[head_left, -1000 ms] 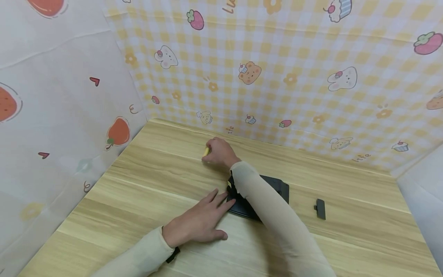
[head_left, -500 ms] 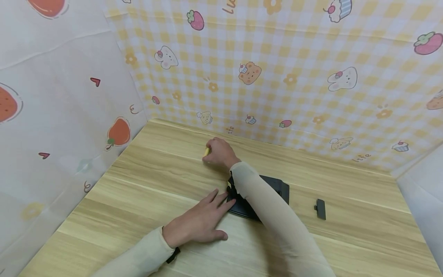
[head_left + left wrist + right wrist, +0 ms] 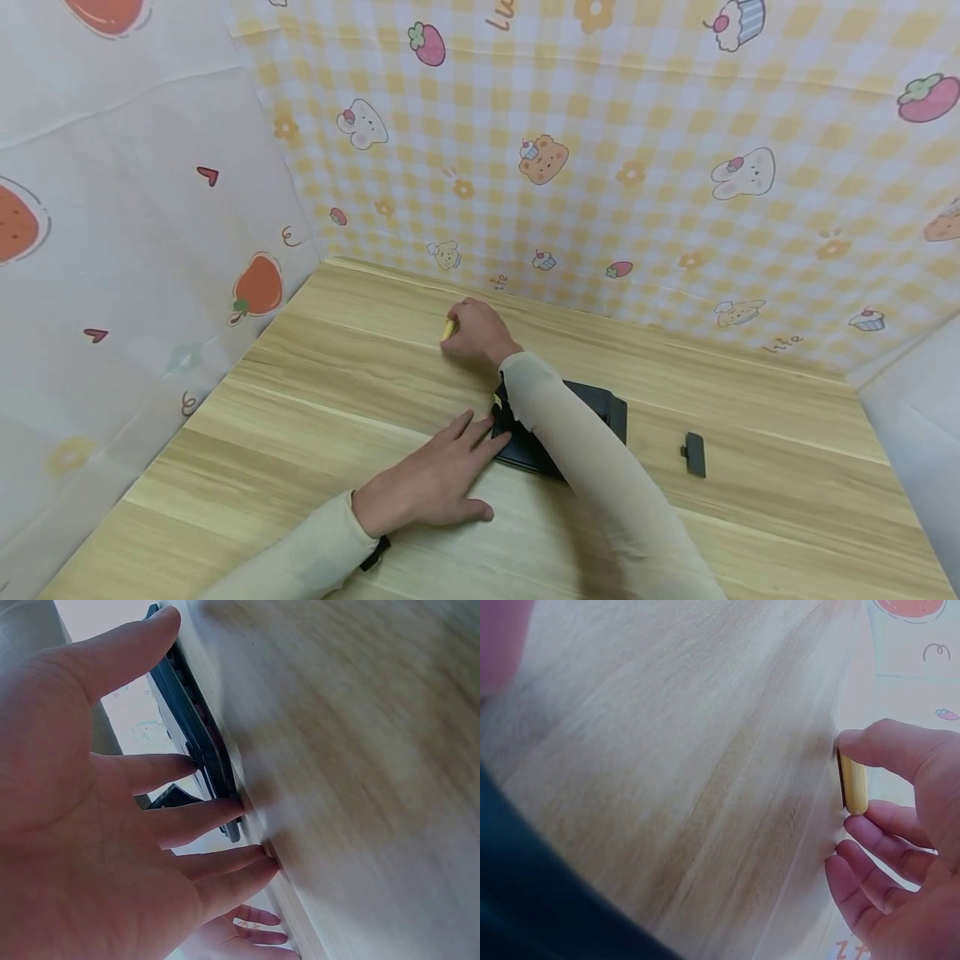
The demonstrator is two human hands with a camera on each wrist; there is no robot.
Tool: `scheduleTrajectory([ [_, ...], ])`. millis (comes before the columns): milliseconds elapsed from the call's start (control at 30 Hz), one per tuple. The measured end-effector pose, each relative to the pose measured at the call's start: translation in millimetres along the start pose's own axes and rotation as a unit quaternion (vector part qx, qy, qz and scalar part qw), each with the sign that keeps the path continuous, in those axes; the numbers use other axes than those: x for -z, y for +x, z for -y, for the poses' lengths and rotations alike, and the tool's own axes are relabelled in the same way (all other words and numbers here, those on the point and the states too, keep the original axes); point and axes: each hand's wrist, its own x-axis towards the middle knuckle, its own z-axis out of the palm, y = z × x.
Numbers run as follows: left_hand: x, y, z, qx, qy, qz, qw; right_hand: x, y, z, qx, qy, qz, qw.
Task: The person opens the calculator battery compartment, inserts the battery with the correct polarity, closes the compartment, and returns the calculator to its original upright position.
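Toward the far edge of the wooden table (image 3: 795, 517), the right hand (image 3: 482, 333) keeps a small yellow piece (image 3: 857, 784) pinched between thumb and fingertip, barely shifted over the last second. Partly hidden by the right sleeve (image 3: 600, 467), the flat black device (image 3: 612, 407) stays put, the left hand (image 3: 431, 479) still touching its left end with fingers spread and straight. Work seems momentarily paused, with the yellow piece and the small dark part (image 3: 695, 455) both apart from the device.
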Motion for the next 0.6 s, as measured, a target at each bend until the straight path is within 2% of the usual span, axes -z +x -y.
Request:
scheduleTrajectory([
  [600, -1.2, -0.6, 0.1, 0.006, -0.006, -0.001, 1.0000, 4.8, -8.2, -1.7, 0.002, -0.026, 0.001, 1.000],
])
